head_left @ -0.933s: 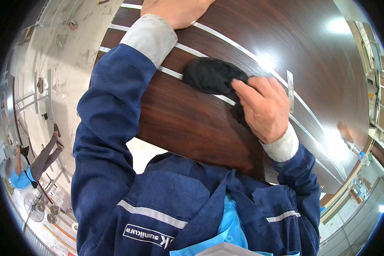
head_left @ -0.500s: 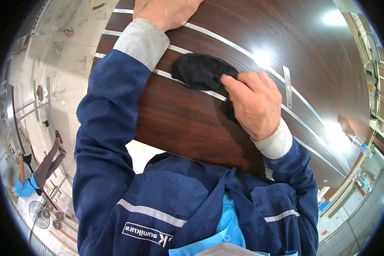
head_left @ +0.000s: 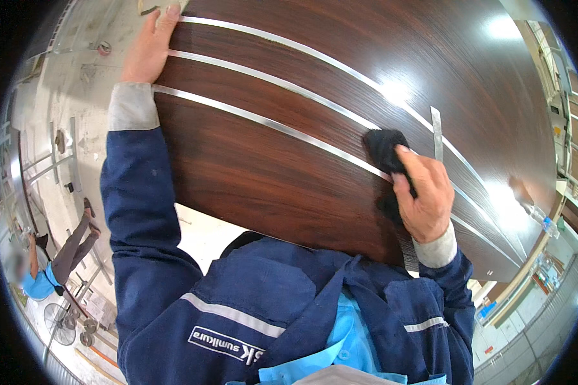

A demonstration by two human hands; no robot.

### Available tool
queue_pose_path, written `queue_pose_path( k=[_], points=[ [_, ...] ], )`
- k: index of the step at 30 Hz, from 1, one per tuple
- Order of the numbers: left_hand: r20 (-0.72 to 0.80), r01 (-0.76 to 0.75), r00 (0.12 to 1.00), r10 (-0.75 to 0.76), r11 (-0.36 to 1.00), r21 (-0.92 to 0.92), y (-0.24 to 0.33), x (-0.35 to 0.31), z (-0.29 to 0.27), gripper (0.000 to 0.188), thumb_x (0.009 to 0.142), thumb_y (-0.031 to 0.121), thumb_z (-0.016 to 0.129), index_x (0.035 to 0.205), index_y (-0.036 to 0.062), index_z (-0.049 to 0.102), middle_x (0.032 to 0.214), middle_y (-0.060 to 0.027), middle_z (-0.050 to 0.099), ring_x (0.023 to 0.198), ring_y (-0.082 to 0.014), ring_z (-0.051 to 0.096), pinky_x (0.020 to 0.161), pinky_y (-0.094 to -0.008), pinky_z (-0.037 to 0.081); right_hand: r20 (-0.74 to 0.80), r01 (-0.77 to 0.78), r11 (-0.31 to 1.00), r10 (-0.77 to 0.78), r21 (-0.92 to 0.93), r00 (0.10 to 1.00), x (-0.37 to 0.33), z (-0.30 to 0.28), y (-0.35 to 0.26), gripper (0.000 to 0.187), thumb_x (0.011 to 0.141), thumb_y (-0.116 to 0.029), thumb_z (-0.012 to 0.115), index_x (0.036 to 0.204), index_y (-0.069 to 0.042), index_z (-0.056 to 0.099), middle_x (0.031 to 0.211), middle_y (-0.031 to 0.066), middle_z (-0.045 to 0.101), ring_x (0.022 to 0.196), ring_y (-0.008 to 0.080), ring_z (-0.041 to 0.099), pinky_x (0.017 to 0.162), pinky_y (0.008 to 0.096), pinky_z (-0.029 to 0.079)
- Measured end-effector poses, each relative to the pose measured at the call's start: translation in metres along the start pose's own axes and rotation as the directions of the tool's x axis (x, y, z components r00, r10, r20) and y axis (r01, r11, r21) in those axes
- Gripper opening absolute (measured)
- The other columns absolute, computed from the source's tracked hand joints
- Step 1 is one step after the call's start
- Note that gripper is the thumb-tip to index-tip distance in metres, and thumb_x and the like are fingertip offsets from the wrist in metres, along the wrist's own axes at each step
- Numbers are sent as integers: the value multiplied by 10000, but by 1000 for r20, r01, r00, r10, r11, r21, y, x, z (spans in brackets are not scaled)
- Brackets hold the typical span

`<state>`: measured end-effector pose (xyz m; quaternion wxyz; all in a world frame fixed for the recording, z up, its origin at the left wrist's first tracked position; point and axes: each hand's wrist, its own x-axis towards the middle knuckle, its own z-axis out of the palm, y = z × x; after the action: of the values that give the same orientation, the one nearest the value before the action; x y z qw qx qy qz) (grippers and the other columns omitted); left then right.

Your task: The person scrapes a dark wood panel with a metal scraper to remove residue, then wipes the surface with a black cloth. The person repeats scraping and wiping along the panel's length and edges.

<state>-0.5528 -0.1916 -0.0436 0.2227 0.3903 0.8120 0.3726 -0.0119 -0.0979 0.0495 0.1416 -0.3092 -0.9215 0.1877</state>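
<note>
centre: board (head_left: 270, 192), wood grain, smooth, glossy, glare spots | across it: strips (head_left: 260, 119), metal-looking, smooth, shiny | right of centre: black cloth (head_left: 385, 147), matt, fuzzy; bar (head_left: 437, 133), metal-looking, dull sheen | lower half: jacket (head_left: 148, 192), matt woven fabric | left: floor (head_left: 96, 154), matt, scuffed | far right: bottle (head_left: 538, 215), clear, plastic-looking

We are finding the bare left hand (head_left: 149, 52) shifted to the left edge of the dark-brown wood-grain panel (head_left: 270, 186), the bare right hand (head_left: 428, 196) and now-bunched black cloth (head_left: 384, 146) farther right.
</note>
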Motion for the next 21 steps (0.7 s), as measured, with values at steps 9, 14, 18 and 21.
queue_pose_path(
  k=[9,14,18,21],
  points=[
    [61,-137,988,142,988,-75,-14,18,8,671,1158,499,445,1577,-21,512,1593,-125,559,1475,-211,484,1237,-314,321,70,166,985,-163,-42,984,46,13,-19,389,771,-2,844,1147,-91,799,958,85,654,853,288,639,728,406,524],
    [75,-291,955,287,956,46,-27,21,8,604,1184,410,383,1623,-1,447,1698,-133,443,1567,-239,409,1287,-317,263,-40,301,951,-299,69,953,92,48,-40,228,801,-130,824,1016,-137,751,945,30,635,855,253,623,730,399,521],
    [-7,-254,967,254,967,6,-27,12,20,570,1160,373,451,1527,-54,545,1570,-237,567,1509,-332,482,1279,-386,312,13,182,981,-183,72,983,103,38,-47,203,841,-192,859,962,-99,726,879,70,665,832,298,652,726,436,530],
    [34,-287,957,287,958,14,-12,6,25,544,1194,342,371,1522,-52,555,1574,-200,575,1491,-299,499,1265,-361,321,67,-46,993,39,112,997,106,31,-48,187,875,-218,846,918,-80,728,859,107,698,849,347,684,739,466,539]
  ],
)
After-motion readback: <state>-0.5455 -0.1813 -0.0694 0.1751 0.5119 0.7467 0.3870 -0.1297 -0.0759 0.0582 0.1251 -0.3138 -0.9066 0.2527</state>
